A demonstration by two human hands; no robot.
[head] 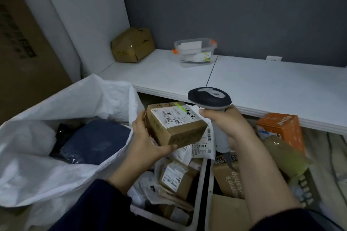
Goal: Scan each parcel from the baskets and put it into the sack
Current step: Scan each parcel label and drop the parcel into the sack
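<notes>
I see L hand (148, 140) fingers curled round box parcel (174, 127), held above basket (199, 184), label (171, 116) up; R hand (225, 124) fingers wrapped on scanner (209, 97) handle, head just right of label (gap unclear); sack (56, 174) mouth lies left, L hand nearer.

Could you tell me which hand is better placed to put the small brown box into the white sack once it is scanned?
Left. The left hand holds the box right beside the open sack. The right hand is occupied with the scanner and sits farther from it.
</notes>
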